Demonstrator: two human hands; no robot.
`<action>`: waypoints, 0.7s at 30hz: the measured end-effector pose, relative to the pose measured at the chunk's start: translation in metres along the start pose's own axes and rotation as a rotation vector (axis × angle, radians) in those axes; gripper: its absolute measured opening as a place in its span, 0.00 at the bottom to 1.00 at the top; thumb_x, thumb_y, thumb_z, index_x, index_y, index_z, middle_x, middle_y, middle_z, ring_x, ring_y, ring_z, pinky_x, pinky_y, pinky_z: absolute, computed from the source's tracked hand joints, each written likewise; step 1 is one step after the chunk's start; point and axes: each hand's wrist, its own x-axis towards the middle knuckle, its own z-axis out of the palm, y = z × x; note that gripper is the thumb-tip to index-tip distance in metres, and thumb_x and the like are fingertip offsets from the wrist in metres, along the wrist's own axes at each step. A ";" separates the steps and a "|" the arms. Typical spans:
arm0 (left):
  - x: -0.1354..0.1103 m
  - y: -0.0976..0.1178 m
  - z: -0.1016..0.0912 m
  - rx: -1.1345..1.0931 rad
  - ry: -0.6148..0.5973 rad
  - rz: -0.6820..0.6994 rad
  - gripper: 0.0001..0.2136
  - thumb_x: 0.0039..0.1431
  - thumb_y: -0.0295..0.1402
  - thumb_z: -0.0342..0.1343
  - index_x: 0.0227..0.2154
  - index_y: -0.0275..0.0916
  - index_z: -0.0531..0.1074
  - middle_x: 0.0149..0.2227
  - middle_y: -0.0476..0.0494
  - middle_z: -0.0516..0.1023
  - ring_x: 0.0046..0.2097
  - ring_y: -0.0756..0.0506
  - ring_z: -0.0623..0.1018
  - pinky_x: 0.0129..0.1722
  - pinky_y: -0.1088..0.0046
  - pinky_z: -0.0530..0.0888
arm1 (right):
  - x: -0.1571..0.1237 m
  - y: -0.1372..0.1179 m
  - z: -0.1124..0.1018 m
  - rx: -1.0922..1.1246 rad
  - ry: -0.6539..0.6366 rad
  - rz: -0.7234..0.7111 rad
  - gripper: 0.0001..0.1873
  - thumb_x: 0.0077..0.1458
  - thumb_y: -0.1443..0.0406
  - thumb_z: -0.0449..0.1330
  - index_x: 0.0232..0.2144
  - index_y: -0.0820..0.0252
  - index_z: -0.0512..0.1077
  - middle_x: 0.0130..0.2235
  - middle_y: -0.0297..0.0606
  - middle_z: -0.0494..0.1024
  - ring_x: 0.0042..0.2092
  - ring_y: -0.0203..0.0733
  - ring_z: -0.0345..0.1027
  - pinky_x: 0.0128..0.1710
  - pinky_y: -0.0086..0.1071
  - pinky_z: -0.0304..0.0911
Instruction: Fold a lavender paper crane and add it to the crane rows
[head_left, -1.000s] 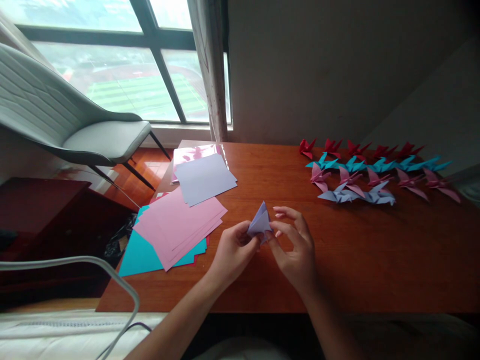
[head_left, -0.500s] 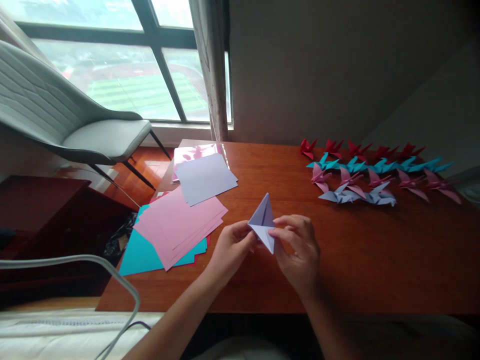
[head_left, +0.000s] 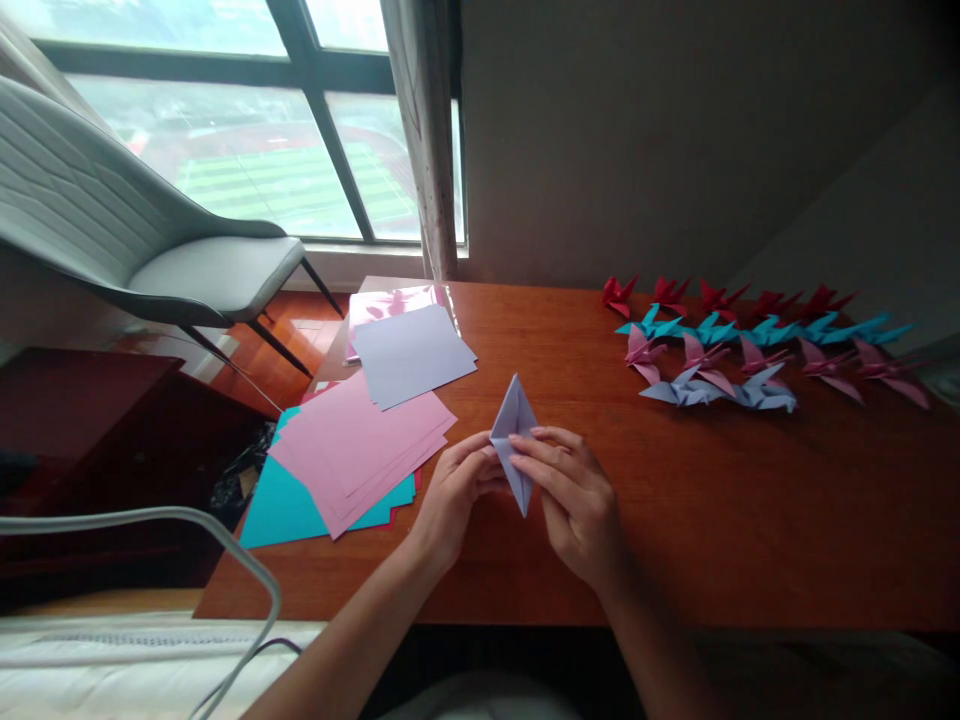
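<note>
Fingers (head_left: 546,468) of the left hand (head_left: 454,495) and right hand (head_left: 581,500) clamp a folded lavender paper (head_left: 514,413) over the wooden table (head_left: 720,520); coloured sheets (head_left: 360,445) lie at nine o'clock, paper birds (head_left: 771,329) at two. Beyond are a grey chair (head_left: 214,275) at ten, a window (head_left: 247,150) near eleven.

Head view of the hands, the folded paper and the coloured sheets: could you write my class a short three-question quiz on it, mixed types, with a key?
1. Multiple choice: What colour are the origami cranes in the row farthest back?
A) lavender
B) red
C) turquoise

2. True or false: The left hand and the right hand both touch the folded lavender paper.

3. Fill in the blank: The loose pink sheets lie over turquoise sheets and partly under ____.

Key:
1. B
2. True
3. lavender sheets
</note>
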 end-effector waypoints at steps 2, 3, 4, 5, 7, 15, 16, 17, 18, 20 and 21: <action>0.000 0.000 0.000 0.008 0.006 0.002 0.13 0.61 0.42 0.60 0.36 0.36 0.79 0.36 0.42 0.81 0.36 0.46 0.79 0.37 0.74 0.75 | 0.000 0.000 0.000 -0.001 -0.002 -0.001 0.28 0.59 0.81 0.52 0.55 0.53 0.73 0.56 0.41 0.78 0.59 0.50 0.64 0.56 0.51 0.67; 0.000 0.001 0.001 0.025 0.009 0.004 0.14 0.61 0.43 0.60 0.36 0.35 0.79 0.36 0.42 0.81 0.36 0.47 0.78 0.37 0.74 0.75 | 0.001 -0.001 -0.001 0.002 -0.006 0.000 0.28 0.59 0.81 0.51 0.55 0.53 0.73 0.56 0.41 0.78 0.59 0.50 0.64 0.56 0.51 0.67; 0.000 0.001 0.001 0.049 0.015 0.007 0.14 0.60 0.43 0.61 0.37 0.35 0.79 0.36 0.42 0.81 0.36 0.47 0.78 0.37 0.75 0.74 | 0.001 -0.001 -0.001 0.009 -0.009 0.002 0.28 0.59 0.81 0.51 0.55 0.53 0.73 0.55 0.41 0.78 0.59 0.50 0.64 0.56 0.50 0.67; 0.001 0.001 0.002 0.078 0.022 0.011 0.14 0.59 0.43 0.62 0.38 0.35 0.79 0.36 0.42 0.81 0.36 0.48 0.77 0.37 0.75 0.74 | 0.002 -0.002 -0.002 0.018 -0.008 0.005 0.28 0.60 0.81 0.51 0.55 0.53 0.73 0.55 0.41 0.78 0.59 0.49 0.65 0.56 0.50 0.67; 0.002 0.000 0.003 0.130 0.037 0.014 0.15 0.58 0.43 0.64 0.40 0.35 0.79 0.36 0.43 0.80 0.35 0.48 0.76 0.36 0.76 0.73 | 0.002 -0.004 -0.003 0.030 0.022 0.024 0.26 0.61 0.79 0.51 0.54 0.52 0.74 0.55 0.40 0.79 0.58 0.49 0.65 0.57 0.50 0.66; 0.002 0.000 0.004 0.229 0.003 -0.007 0.17 0.57 0.44 0.64 0.37 0.32 0.79 0.31 0.44 0.78 0.33 0.48 0.72 0.32 0.77 0.69 | 0.001 0.002 0.000 0.194 0.194 0.535 0.12 0.64 0.63 0.58 0.49 0.53 0.74 0.47 0.42 0.79 0.47 0.47 0.74 0.40 0.38 0.71; 0.002 0.000 0.005 0.237 -0.008 -0.011 0.17 0.57 0.44 0.64 0.36 0.32 0.78 0.30 0.44 0.77 0.32 0.49 0.72 0.31 0.77 0.69 | 0.001 0.004 0.001 0.242 0.168 0.593 0.10 0.63 0.61 0.59 0.46 0.54 0.75 0.45 0.41 0.79 0.44 0.46 0.75 0.38 0.37 0.71; 0.002 0.000 0.005 0.243 -0.015 -0.014 0.17 0.57 0.44 0.64 0.35 0.32 0.78 0.29 0.45 0.76 0.31 0.49 0.71 0.30 0.78 0.68 | 0.001 0.006 0.002 0.284 0.139 0.641 0.09 0.63 0.59 0.60 0.43 0.55 0.75 0.42 0.40 0.79 0.41 0.45 0.75 0.37 0.36 0.71; 0.002 0.000 0.004 0.245 -0.020 -0.017 0.17 0.57 0.45 0.64 0.34 0.32 0.77 0.29 0.45 0.75 0.31 0.49 0.71 0.30 0.78 0.68 | 0.001 0.007 0.003 0.319 0.115 0.676 0.09 0.62 0.59 0.61 0.40 0.55 0.76 0.40 0.40 0.80 0.39 0.44 0.75 0.36 0.36 0.71; 0.001 0.000 0.004 0.244 -0.021 -0.023 0.17 0.58 0.46 0.62 0.32 0.33 0.76 0.28 0.46 0.74 0.31 0.50 0.70 0.30 0.78 0.67 | 0.001 0.009 0.003 0.372 0.093 0.714 0.08 0.61 0.58 0.62 0.38 0.56 0.76 0.36 0.38 0.79 0.36 0.43 0.74 0.35 0.35 0.70; 0.001 0.000 0.003 0.243 -0.021 -0.026 0.17 0.59 0.46 0.62 0.31 0.33 0.76 0.28 0.47 0.73 0.30 0.50 0.70 0.30 0.77 0.67 | 0.001 0.010 0.003 0.393 0.093 0.717 0.08 0.61 0.58 0.63 0.37 0.56 0.76 0.35 0.38 0.79 0.36 0.43 0.74 0.35 0.34 0.70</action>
